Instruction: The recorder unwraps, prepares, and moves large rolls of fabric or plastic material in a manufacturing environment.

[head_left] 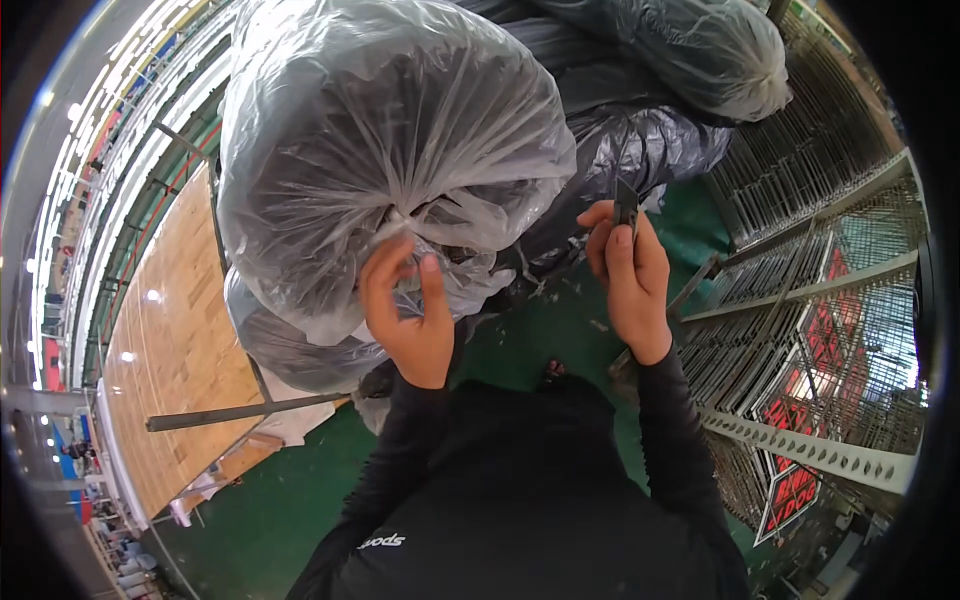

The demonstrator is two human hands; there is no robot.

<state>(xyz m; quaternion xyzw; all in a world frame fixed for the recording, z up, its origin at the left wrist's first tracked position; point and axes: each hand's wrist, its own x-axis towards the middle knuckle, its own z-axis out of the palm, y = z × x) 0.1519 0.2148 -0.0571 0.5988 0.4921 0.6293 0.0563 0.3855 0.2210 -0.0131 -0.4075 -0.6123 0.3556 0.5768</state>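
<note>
A large clear plastic bag (300, 215), full of something dark, stands in front of me. Its mouth is gathered into a tight knot with pleats fanning out. My left hand (410, 320) is at that knot, fingers and thumb curled round the loose plastic below it. To the right, my right hand (638, 290) grips a dark utility knife (626, 205) with its blade pointing away from me. The knife is apart from the bag.
More stuffed bags (720, 60) lie behind, some in black plastic (650, 145). Metal wire racks (800, 320) line the right. A wooden board (170, 350) with a metal bar (210, 418) is at left. The floor (530, 340) is green, with scraps on it.
</note>
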